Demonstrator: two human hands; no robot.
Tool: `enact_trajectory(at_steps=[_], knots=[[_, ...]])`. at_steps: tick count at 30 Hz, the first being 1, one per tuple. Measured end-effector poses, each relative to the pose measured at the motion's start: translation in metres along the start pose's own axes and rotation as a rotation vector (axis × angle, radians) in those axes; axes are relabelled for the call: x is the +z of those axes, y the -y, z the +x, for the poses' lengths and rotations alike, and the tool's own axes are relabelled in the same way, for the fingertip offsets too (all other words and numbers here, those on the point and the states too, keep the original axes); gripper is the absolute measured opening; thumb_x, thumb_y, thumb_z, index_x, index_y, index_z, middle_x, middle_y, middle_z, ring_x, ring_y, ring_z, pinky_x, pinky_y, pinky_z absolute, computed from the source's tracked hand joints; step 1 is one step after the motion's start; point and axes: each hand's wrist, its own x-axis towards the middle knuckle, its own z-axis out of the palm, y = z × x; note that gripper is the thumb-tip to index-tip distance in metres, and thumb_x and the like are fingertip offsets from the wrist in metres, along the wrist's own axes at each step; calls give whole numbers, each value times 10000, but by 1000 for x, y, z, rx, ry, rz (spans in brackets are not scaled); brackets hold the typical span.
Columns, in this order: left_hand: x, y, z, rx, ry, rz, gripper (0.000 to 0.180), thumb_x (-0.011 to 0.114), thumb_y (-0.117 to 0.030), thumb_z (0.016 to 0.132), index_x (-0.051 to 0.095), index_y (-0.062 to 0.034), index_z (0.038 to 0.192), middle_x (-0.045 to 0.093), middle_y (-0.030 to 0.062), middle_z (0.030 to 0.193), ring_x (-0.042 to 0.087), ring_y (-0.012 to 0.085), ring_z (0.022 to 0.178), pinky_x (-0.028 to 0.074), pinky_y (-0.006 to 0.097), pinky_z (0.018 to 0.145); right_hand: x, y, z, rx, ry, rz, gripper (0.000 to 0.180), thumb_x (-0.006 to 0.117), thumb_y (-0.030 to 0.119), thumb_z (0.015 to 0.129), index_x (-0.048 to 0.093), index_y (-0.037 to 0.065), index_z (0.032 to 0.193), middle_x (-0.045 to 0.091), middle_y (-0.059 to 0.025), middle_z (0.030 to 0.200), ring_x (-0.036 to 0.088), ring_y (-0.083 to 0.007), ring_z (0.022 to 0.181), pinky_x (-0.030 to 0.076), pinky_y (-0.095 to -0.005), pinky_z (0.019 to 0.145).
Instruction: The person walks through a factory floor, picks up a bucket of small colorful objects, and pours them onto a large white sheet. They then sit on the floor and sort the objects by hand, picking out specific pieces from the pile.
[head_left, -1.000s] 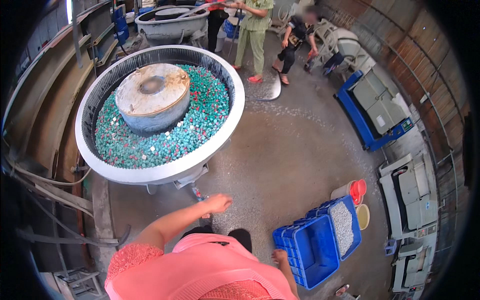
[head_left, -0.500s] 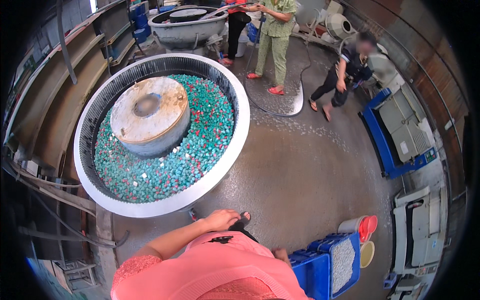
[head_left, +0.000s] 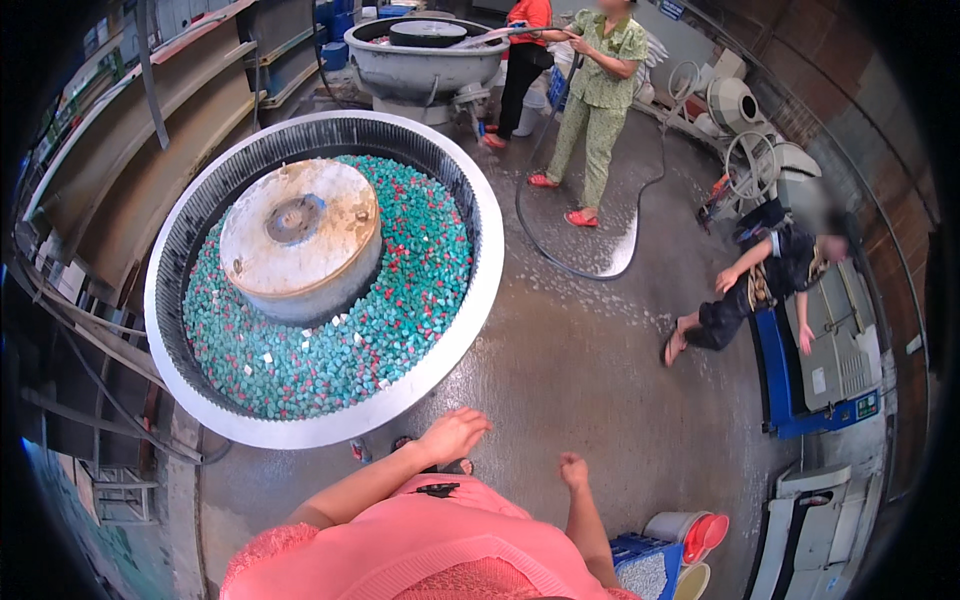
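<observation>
My left hand (head_left: 455, 435) hangs in front of my body, just off the near rim of a large round vibratory tumbler bowl (head_left: 300, 432). Its fingers are loosely stretched and nothing shows in them. My right hand (head_left: 573, 470) is held out to the right over the wet floor, fingers curled in, with nothing visible in the grip. Inside the bowl, many small green, red and a few white chips (head_left: 300, 365) surround a drum-shaped centre with a stained round lid (head_left: 262, 235). Neither hand touches the bowl.
A second tumbler bowl (head_left: 425, 72) stands behind. One person in green patterned clothes (head_left: 602, 75) holds a hose (head_left: 530, 225) looping across the floor; another wears orange (head_left: 530, 15). A person in black (head_left: 780, 280) walks at right. Blue crate (head_left: 630, 548) and buckets are at lower right.
My right hand has swung forward into view, and my left hand has lifted slightly. The person in black has walked nearer on the right. My view has shifted.
</observation>
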Motion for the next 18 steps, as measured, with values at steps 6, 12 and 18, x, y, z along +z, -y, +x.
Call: enact_trajectory(at_steps=[6,12,18], knots=[[-20,43,25,50,-123,324,331,509,-78,750,489,-82,1080,428,121,1172,340,304,1174,285,464,947,32,-32,-77,356,459,93,233,503,96,744,596,15,943,612,-93,804,592,-182,642,474,-315,532],[-16,88,34,-95,-98,547,502,501,-172,775,352,-101,1249,284,129,1308,158,326,1272,165,543,991,29,-6,-101,502,348,216,220,506,124,761,590,44,948,617,-75,781,605,-173,643,466,-314,490],[-17,91,35,-125,-103,589,506,487,-172,774,348,-101,1255,255,127,1336,129,326,1284,138,559,994,34,27,-89,407,308,254,232,487,71,781,567,28,995,606,-104,834,602,-193,657,480,-321,531]])
